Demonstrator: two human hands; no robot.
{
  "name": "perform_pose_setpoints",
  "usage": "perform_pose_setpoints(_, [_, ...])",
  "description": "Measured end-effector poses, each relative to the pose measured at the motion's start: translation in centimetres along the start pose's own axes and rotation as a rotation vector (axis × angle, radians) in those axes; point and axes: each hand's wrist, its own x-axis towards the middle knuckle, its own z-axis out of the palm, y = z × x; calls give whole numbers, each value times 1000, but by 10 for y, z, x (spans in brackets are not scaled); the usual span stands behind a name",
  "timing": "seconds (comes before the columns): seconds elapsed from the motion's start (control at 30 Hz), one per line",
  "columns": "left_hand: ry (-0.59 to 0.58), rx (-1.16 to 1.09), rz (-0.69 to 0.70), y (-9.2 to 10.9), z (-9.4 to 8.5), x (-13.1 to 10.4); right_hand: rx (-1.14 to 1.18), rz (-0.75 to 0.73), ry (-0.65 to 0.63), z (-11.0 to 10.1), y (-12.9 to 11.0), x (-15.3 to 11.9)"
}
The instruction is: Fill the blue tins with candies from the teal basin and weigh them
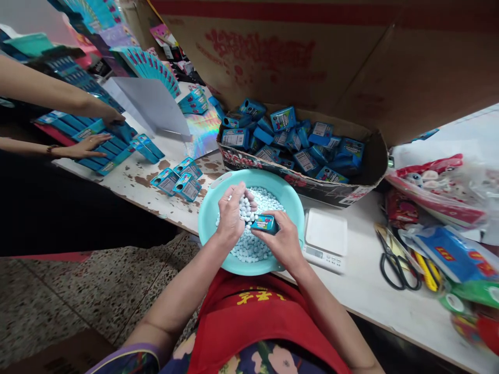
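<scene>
A turquoise basin (pixel 205 228) full of small pale-blue candies (pixel 253 246) stands at the table's front edge. Over it, my left hand (pixel 233 210) is cupped around a scoop of those candies, its fingers curled. My right hand (pixel 284 236) grips a small blue candy box (pixel 265 223) between thumb and fingers, tilted on its side with one end towards the left palm. Candies sit right against that end of the box. Whether any are inside it is hidden from me.
Behind the basin stands a carton (pixel 343 189) heaped with blue boxes. A white digital scale (pixel 325 234) is at the right, with black-handled scissors (pixel 397 267) and plastic bags beyond. Several boxes (pixel 187 186) lie left. A co-worker's hands (pixel 89 146) touch rows of boxes there.
</scene>
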Motion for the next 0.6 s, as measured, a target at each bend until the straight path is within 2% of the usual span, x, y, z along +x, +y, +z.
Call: perform_pose_setpoints(0.6, [-107,90,55,-1,4,-7,60,81,-13,-7,-1,-1])
